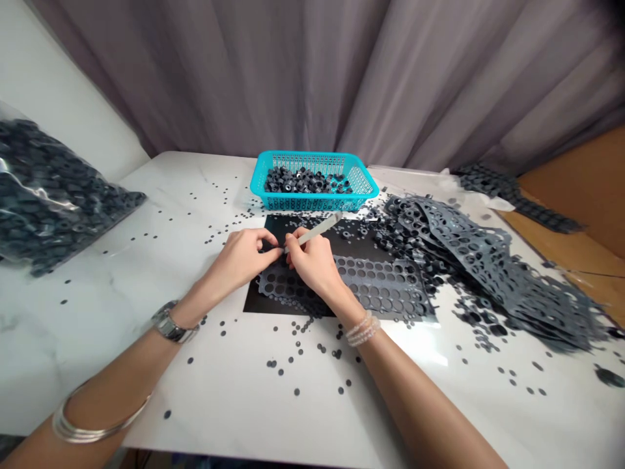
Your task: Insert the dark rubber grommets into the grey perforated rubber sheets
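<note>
My right hand (pixel 312 260) grips a whitish, pen-like stick tool (pixel 319 228), its lower end angled down to the left. Just left of it, my left hand (pixel 249 254) has thumb and forefinger closed together near that tip, on what looks like a small black rubber piece (pixel 282 247), mostly hidden by the fingers. Beneath both hands lies a dark grey perforated rubber sheet (pixel 385 283) with rows of round holes. It rests on a black mat (pixel 254 301), partly covered by my right hand.
Behind the mat stands a turquoise basket (pixel 315 195) holding many black rings. Stacked perforated sheets (pixel 488 267) and loose black rings (pixel 405 241) lie to the right. A clear bag of black pieces (pixel 53 195) sits at left. Small black discs (pixel 297 392) are scattered over the white table (pixel 234 404).
</note>
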Demonstrator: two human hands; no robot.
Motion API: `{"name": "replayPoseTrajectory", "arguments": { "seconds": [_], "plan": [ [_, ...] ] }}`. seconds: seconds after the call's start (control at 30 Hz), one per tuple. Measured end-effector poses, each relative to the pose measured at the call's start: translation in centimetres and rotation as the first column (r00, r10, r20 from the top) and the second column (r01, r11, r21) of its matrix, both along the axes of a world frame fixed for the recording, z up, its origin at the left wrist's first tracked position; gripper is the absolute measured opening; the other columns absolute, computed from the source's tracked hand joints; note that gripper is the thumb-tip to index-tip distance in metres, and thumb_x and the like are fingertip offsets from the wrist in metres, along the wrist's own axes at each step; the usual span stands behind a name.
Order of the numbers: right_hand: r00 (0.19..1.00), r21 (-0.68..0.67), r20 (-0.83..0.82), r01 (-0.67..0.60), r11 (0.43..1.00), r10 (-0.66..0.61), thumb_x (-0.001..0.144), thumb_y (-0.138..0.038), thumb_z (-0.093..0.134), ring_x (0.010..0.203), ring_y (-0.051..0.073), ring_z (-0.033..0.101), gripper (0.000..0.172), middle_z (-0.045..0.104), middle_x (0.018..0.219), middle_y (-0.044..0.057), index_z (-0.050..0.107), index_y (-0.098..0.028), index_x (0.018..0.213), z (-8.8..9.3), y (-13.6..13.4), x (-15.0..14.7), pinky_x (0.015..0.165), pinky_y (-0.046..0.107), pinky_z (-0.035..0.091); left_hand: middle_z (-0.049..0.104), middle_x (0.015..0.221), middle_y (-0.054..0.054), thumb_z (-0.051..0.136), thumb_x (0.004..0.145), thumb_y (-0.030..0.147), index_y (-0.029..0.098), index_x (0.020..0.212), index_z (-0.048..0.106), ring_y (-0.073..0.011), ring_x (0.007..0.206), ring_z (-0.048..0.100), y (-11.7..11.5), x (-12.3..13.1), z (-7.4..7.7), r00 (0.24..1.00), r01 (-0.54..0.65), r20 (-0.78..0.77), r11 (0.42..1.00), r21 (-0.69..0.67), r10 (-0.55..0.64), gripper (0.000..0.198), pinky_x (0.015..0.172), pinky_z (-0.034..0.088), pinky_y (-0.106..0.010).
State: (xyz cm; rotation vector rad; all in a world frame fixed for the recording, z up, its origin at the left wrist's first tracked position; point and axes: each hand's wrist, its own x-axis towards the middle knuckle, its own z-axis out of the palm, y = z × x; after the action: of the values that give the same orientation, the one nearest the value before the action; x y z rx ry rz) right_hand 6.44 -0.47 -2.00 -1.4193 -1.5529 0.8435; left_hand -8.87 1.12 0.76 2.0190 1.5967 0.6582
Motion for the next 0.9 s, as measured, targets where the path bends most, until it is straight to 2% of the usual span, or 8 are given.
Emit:
{"name": "replayPoseTrajectory", "arguments": {
  "seconds": [0.17, 0.33, 0.4, 0.47, 0.53, 0.6, 0.73, 0.9],
  "plan": [
    [0.997, 0.028, 0.073, -0.012, 1.000, 0.010, 0.094, -0.026, 0.048, 0.055, 0.017, 0.059, 0.030, 0.057, 0.052, -0.002, 0.048, -0.025, 0.064, 0.1, 0.1, -0.1, 0.061, 0.026, 0.038, 0.068, 0.075, -0.006, 0.060, 0.080, 0.028, 0.021, 0.084, 0.073, -0.0243, 0.075, 0.062, -0.2, 0.5, -0.9, 0.978, 0.111, -0.190, 0.986, 0.122, -0.087, 0.016, 0.070, 0.040, -0.032],
    [0.993, 0.073, 0.122, -0.017, 0.997, 0.008, 0.094, -0.023, 0.048, 0.053, 0.017, 0.054, 0.032, 0.051, 0.052, -0.003, 0.042, -0.025, 0.063, 0.1, 0.2, -0.2, 0.058, 0.027, 0.032, 0.066, 0.070, -0.007, 0.055, 0.082, 0.023, 0.021, 0.076, 0.072, -0.0230, 0.067, 0.058, -0.1, 0.6, -1.4, 0.970, 0.118, -0.227, 0.985, 0.125, -0.087, 0.018, 0.065, 0.035, -0.033],
    [0.990, 0.084, 0.140, -0.016, 0.996, 0.004, 0.093, -0.022, 0.048, 0.052, 0.017, 0.053, 0.032, 0.050, 0.052, -0.003, 0.040, -0.025, 0.062, 0.1, 0.3, -0.3, 0.058, 0.027, 0.031, 0.063, 0.064, -0.005, 0.057, 0.080, 0.023, 0.021, 0.072, 0.071, -0.0207, 0.063, 0.053, -0.1, 0.4, -1.4, 0.990, 0.080, -0.123, 0.992, 0.102, -0.068, 0.016, 0.064, 0.033, -0.032],
    [0.992, 0.064, 0.122, -0.019, 0.998, 0.011, 0.093, -0.022, 0.049, 0.054, 0.017, 0.055, 0.031, 0.052, 0.052, -0.002, 0.042, -0.025, 0.063, 0.1, 0.4, -0.2, 0.059, 0.027, 0.033, 0.057, 0.057, -0.001, 0.064, 0.076, 0.026, 0.020, 0.070, 0.071, -0.0177, 0.058, 0.048, -0.1, 0.1, -1.4, 0.995, -0.003, 0.100, 1.000, -0.005, 0.003, 0.011, 0.062, 0.032, -0.031],
    [0.996, 0.031, 0.087, -0.027, 0.999, 0.024, 0.093, -0.023, 0.049, 0.055, 0.017, 0.058, 0.030, 0.056, 0.053, -0.001, 0.045, -0.025, 0.063, 0.2, 0.5, -0.2, 0.060, 0.026, 0.036, 0.050, 0.052, 0.002, 0.070, 0.070, 0.031, 0.020, 0.070, 0.071, -0.0148, 0.054, 0.043, -0.1, -0.2, -1.4, 0.941, -0.062, 0.321, 0.986, -0.152, 0.108, 0.011, 0.059, 0.029, -0.030],
    [0.997, 0.013, 0.070, -0.033, 0.999, 0.032, 0.093, -0.023, 0.049, 0.055, 0.018, 0.059, 0.030, 0.058, 0.053, -0.001, 0.046, -0.025, 0.063, 0.3, 0.5, -0.2, 0.061, 0.027, 0.038, 0.042, 0.049, 0.005, 0.072, 0.067, 0.033, 0.019, 0.071, 0.072, -0.0130, 0.052, 0.037, -0.1, -0.5, -1.4, 0.903, -0.070, 0.398, 0.970, -0.231, 0.160, 0.014, 0.056, 0.025, -0.029],
    [0.998, 0.002, 0.055, -0.040, 0.999, 0.040, 0.092, -0.022, 0.049, 0.054, 0.017, 0.060, 0.031, 0.059, 0.052, -0.001, 0.046, -0.024, 0.062, 0.2, 0.5, -0.2, 0.062, 0.027, 0.041, 0.037, 0.050, 0.006, 0.069, 0.069, 0.030, 0.020, 0.070, 0.072, -0.0128, 0.051, 0.036, -0.1, -0.7, -1.2, 0.986, -0.055, 0.148, 0.986, -0.154, 0.078, 0.011, 0.056, 0.025, -0.030],
    [0.995, -0.030, -0.100, 0.012, 0.999, -0.015, 0.092, -0.027, 0.050, 0.054, 0.016, 0.061, 0.027, 0.060, 0.054, -0.002, 0.055, -0.023, 0.066, -0.7, 0.9, 0.0, 0.060, 0.025, 0.045, 0.043, 0.052, 0.005, 0.065, 0.075, 0.029, 0.021, 0.080, 0.075, -0.0144, 0.053, 0.044, -0.4, -0.3, -0.8, 0.996, -0.043, -0.075, 0.997, 0.058, 0.047, 0.015, 0.061, 0.033, -0.029]
  ]
}}
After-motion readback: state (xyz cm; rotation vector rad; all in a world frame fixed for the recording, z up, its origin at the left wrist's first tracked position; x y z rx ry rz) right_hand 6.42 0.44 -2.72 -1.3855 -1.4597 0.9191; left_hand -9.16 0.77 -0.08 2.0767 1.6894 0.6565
